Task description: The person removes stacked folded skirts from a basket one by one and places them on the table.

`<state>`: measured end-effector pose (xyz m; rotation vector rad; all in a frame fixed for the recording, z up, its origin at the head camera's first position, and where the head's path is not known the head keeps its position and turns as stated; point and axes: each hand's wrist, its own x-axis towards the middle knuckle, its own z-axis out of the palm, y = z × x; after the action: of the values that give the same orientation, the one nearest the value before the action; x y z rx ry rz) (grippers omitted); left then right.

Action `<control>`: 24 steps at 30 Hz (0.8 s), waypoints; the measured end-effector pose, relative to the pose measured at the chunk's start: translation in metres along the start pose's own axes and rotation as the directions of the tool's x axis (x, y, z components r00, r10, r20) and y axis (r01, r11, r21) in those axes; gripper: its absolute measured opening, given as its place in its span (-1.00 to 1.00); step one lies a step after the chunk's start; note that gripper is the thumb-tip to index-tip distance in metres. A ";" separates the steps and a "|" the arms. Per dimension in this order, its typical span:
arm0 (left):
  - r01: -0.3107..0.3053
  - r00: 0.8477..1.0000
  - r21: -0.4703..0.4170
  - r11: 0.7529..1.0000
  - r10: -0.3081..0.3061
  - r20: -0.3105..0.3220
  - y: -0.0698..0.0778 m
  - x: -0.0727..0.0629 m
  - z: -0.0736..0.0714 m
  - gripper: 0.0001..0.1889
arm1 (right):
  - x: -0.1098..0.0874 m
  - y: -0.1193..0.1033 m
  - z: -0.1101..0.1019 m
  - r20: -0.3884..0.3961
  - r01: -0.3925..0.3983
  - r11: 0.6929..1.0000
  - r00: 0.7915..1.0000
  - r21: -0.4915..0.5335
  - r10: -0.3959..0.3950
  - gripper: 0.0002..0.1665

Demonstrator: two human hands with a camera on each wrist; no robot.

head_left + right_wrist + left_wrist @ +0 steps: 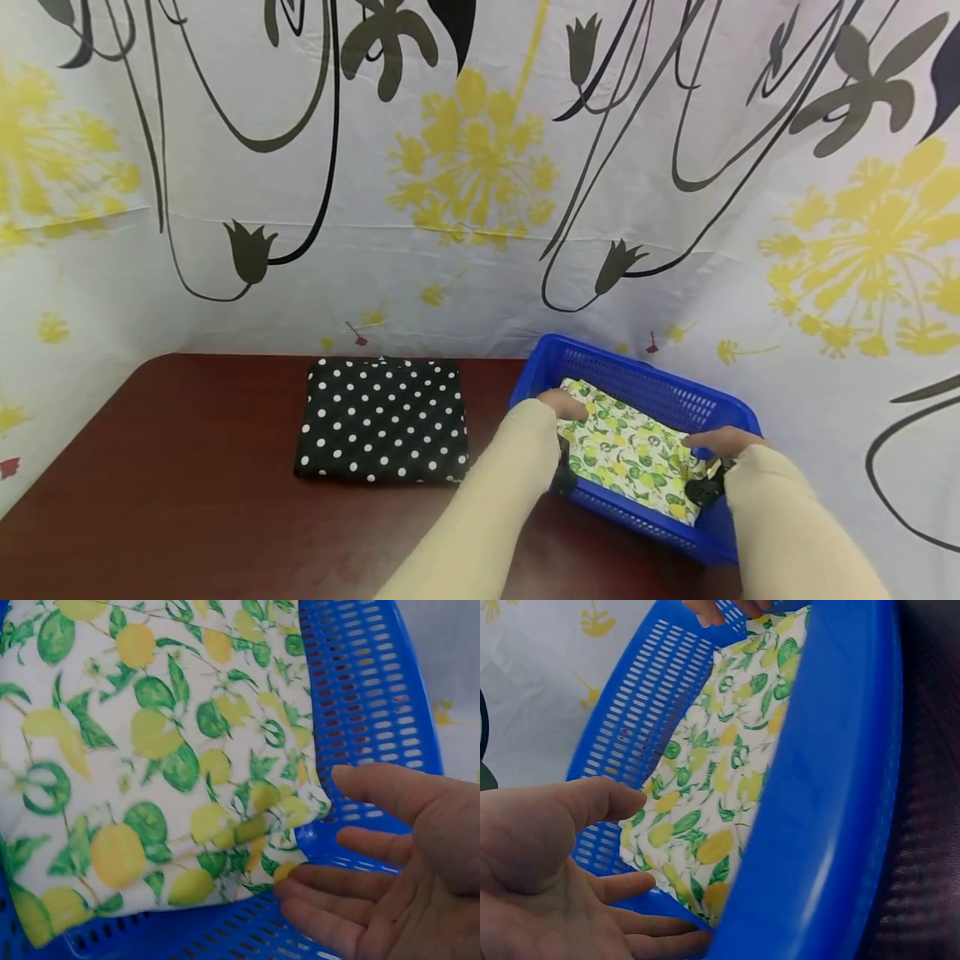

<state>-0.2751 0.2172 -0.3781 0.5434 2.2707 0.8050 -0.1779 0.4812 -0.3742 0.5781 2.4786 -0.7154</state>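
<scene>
A folded cloth printed with lemons and green leaves [630, 450] lies inside a blue plastic basket [645, 375] at the right of the table. My left hand [564, 405] is at the cloth's left end; in the left wrist view its thumb and fingers [622, 886] are spread apart at the cloth's edge. At the opposite end is my right hand [723, 442]. The right wrist view shows its fingers [330, 881] loosely extended, fingertips right at the cloth's corner, with nothing gripped. Slotted basket wall shows behind both hands.
A folded black cloth with white polka dots [382, 421] lies on the dark red-brown table [187, 467], left of the basket. Behind the table hangs a white sheet [480, 292] with yellow and grey floral prints, close to the basket's far rim.
</scene>
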 end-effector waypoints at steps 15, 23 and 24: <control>0.045 0.999 -0.073 0.996 -0.044 0.008 -0.004 0.001 0.013 -0.52 | -0.004 -0.012 0.022 0.049 -0.085 0.986 0.996 0.143 0.078 0.07; 0.028 1.000 0.014 1.000 -0.028 -0.006 -0.005 0.004 0.014 -0.55 | -0.013 -0.014 0.028 0.016 -0.172 0.877 0.983 0.448 0.184 0.06; 0.036 0.999 0.014 0.999 -0.036 -0.006 -0.005 0.005 0.014 -0.56 | -0.014 -0.013 0.029 0.013 -0.169 0.871 0.983 0.460 0.184 0.05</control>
<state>-0.2696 0.2219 -0.3925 0.5054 2.2869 0.7742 -0.1637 0.4503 -0.3832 0.9803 2.2428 -1.2392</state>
